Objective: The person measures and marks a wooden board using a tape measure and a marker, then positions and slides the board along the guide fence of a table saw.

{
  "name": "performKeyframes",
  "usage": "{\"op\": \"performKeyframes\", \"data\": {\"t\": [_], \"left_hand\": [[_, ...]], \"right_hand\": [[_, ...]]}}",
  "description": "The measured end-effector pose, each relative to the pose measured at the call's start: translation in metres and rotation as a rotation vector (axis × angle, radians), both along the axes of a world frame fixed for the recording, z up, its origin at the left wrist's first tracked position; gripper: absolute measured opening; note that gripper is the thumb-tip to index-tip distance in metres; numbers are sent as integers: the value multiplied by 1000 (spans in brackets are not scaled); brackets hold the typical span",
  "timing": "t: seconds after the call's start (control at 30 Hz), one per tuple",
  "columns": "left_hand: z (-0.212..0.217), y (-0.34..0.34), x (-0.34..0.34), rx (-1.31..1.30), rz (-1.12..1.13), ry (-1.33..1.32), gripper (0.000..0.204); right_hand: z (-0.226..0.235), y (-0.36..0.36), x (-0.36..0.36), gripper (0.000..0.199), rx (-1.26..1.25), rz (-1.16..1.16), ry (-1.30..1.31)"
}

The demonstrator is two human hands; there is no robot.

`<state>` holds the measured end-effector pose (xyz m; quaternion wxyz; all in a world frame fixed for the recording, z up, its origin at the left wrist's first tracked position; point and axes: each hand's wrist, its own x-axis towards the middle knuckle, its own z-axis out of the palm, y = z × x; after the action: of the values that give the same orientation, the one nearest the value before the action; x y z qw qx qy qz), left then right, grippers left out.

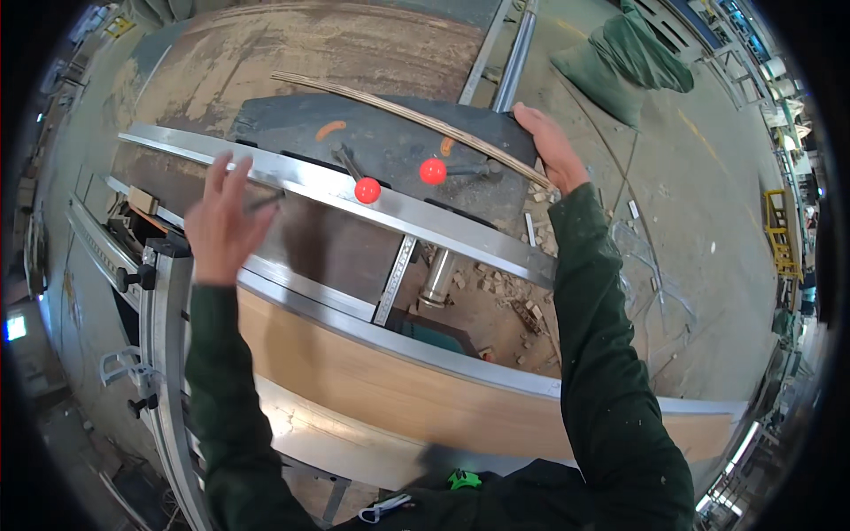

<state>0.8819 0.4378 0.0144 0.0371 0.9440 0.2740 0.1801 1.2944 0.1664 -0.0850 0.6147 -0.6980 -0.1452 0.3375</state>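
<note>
My right hand is wrapped round the right end of the dark grey fence plate; its thumb is hidden. Across that plate lies a thin wooden strip, its near end by the heel of this hand. Two red ball knobs on short levers stand on the plate. Along its near side runs a silver metal fence rail. Above the left part of this rail hovers my left hand, slightly blurred, with fingers apart and nothing in them.
Nearest me, a long wood-coloured board lies along the machine. Several wood offcuts litter the area below the rail. A metal frame with black knobs stands at left. Far right, a green sack lies on the floor; a round metal bar runs beyond the plate.
</note>
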Motion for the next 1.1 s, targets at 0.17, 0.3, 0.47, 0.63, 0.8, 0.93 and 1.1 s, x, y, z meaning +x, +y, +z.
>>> {"op": "performKeyframes", "data": {"t": [0.17,0.3,0.47,0.63,0.8,0.93,1.1], "left_hand": [[-1,88,13,27,-103,382,49],[-4,71,33,156,-41,527,43],[-9,68,41,175,-55,532,43],[-10,67,38,170,-28,539,42],[-10,72,29,105,-53,494,43],[-12,81,29,19,-64,449,40],[2,76,34,63,-29,486,39]], "right_hand": [[59,35,-76,59,-235,25,-1188],[95,45,-148,42,28,504,-1120],[62,102,-112,20,-273,222,-1682],[59,82,-78,47,-292,161,-1071],[50,58,-82,70,-38,201,-1002],[9,3,-30,63,-204,10,-763],[-10,-5,-28,55,-443,121,-766]]}}
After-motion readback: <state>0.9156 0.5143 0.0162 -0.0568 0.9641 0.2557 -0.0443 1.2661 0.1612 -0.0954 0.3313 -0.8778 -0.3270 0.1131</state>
